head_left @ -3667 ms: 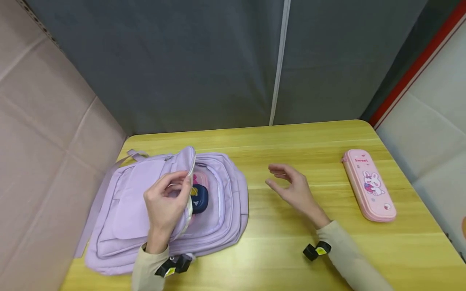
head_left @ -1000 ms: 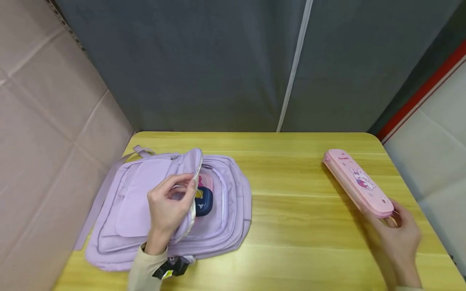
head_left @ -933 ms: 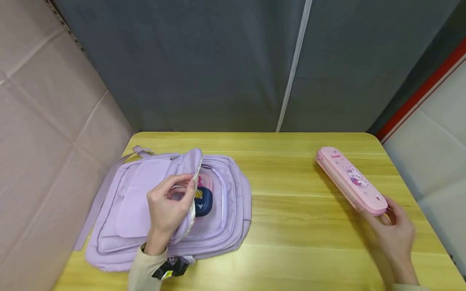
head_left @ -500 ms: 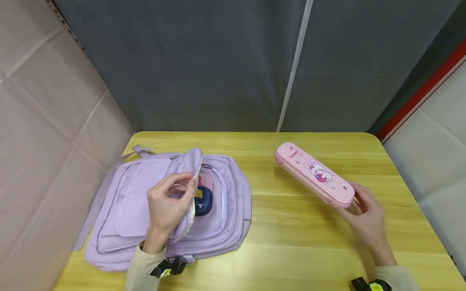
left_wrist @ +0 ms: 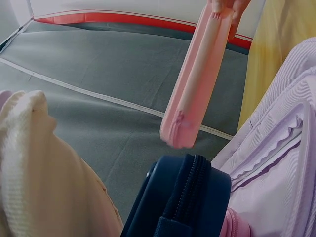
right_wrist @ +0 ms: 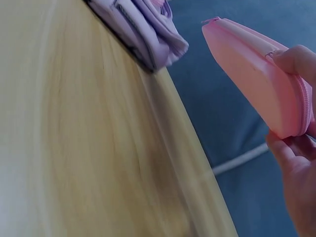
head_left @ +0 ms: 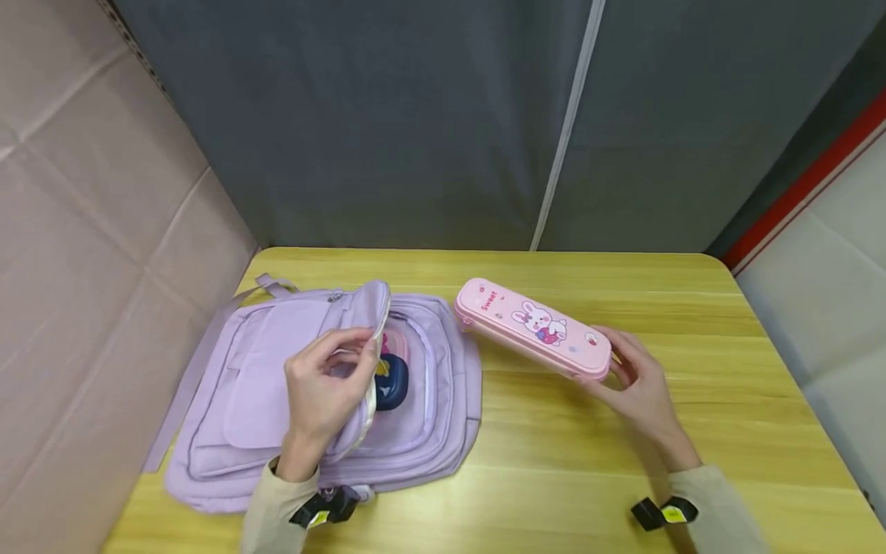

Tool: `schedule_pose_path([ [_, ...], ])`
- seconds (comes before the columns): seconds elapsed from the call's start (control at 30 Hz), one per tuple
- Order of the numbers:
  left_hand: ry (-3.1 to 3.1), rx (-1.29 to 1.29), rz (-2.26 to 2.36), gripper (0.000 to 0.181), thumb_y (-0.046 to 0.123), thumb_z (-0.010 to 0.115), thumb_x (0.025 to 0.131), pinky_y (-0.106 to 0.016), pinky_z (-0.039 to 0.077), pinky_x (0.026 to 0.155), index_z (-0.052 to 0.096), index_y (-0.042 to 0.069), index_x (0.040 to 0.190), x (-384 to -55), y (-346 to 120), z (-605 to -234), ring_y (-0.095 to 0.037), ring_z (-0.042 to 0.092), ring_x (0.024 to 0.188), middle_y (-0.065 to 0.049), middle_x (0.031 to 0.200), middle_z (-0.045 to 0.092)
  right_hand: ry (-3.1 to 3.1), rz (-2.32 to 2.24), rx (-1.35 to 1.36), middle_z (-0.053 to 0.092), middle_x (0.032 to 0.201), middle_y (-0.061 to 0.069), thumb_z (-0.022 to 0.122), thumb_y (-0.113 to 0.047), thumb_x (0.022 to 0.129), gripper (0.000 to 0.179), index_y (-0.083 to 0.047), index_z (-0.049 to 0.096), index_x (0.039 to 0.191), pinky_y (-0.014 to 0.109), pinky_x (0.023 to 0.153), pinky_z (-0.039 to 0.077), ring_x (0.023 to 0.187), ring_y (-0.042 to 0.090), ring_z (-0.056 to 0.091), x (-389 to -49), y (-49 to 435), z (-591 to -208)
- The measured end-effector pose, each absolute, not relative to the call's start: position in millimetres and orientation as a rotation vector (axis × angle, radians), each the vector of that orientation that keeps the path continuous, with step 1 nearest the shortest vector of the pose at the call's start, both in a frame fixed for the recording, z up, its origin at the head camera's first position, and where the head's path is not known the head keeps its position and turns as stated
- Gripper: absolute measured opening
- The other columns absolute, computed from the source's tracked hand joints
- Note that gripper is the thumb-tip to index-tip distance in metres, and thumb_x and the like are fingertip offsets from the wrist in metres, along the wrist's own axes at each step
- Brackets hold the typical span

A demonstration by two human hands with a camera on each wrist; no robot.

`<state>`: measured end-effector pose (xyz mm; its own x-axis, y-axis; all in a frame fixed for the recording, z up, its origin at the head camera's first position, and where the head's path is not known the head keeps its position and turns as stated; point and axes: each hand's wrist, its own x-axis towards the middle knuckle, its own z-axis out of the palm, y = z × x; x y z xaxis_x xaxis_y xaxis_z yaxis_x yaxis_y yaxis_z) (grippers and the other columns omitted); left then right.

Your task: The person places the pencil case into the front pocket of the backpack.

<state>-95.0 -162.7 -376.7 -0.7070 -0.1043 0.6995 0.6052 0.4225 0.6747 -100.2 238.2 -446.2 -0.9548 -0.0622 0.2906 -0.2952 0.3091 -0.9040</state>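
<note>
A lilac backpack (head_left: 256, 408) lies on the table at the left, its front pocket unzipped. My left hand (head_left: 321, 388) pinches the pocket's flap edge between thumb and fingers and holds it up. Inside the pocket sit a dark blue zippered case (head_left: 393, 382) and, partly hidden behind it, a pink item (head_left: 396, 342). My right hand (head_left: 640, 385) grips one end of a pink pencil case (head_left: 533, 327) printed with a white rabbit and "Sweet". Raised over the table, the pencil case points its far end at the backpack's right edge. Its zipper side (left_wrist: 197, 74) shows in the left wrist view.
The wood-look table (head_left: 727, 431) reaches back to a grey fabric panel (head_left: 388, 138). Pale panels stand at the left (head_left: 104, 231) and right (head_left: 837, 269). A backpack strap (head_left: 187, 385) trails along the left side.
My right hand has picked up the pencil case from the table's right side and carried it left to the backpack, turning it more crosswise. My left hand keeps holding the flap.
</note>
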Motion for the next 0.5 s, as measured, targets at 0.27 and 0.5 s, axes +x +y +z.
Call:
schedule_pose_path([
  [0.27,-2.001,-0.432,-1.331,0.017,-0.007,0.074,0.079,-0.014,0.060,0.062,0.078,0.002,0.092,-95,-162,-376,-0.001,0.068,0.068,-0.010,0.083,0.077,-2.354,1.831,0.471,0.054,0.136,0.004,0.082,0.010,0.076,0.073,0.000,0.054,0.142,0.015,0.105,0.048,0.123,0.010,0.054,-114,216,-443],
  [0.5,-2.008,-0.430,-1.322,0.017,-0.007,0.073,0.080,-0.014,0.060,0.062,0.078,0.002,0.093,-95,-163,-377,-0.002,0.068,0.067,-0.010,0.083,0.077,-2.331,1.910,0.580,0.053,0.139,0.011,0.084,0.007,0.075,0.074,-0.002,0.054,0.143,0.021,0.107,0.048,0.126,0.013,0.054,-129,193,-441],
])
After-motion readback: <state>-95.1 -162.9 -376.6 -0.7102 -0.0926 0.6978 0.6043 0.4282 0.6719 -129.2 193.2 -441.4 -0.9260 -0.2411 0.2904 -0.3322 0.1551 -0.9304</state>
